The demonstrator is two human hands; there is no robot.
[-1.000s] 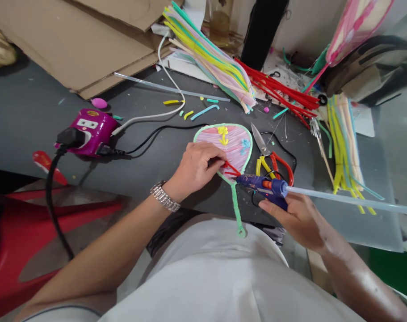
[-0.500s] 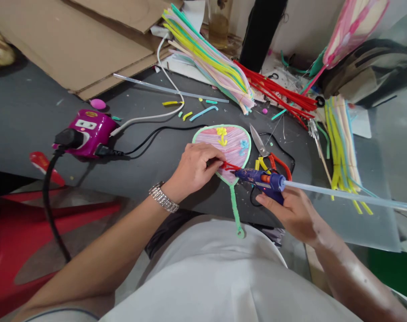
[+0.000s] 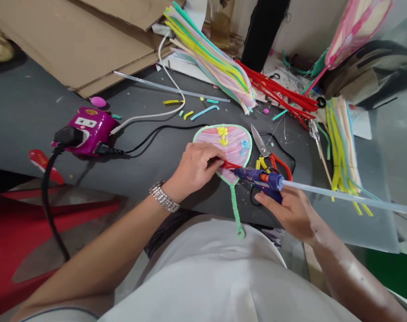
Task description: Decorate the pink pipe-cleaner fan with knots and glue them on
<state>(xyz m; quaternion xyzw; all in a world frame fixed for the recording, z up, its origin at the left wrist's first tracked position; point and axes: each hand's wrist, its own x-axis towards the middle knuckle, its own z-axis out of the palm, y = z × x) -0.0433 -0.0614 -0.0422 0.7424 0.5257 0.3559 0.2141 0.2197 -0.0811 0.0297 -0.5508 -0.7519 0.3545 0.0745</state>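
Note:
A small pink fan with a green rim and green handle lies on the dark table in front of me. My left hand pinches a short red pipe-cleaner piece against the fan's lower part. My right hand grips a blue glue gun, a long clear glue stick sticking out of its back. The gun's nozzle touches the red piece right beside my left fingertips.
Scissors with red and yellow handles lie right of the fan. A purple power strip with black cables sits at left. Bundles of coloured pipe cleaners and red ones lie behind, cardboard far left, another fan top right.
The glue gun's nozzle has crept slightly left and up, closer to my left fingers on the red piece. My left hand stays put.

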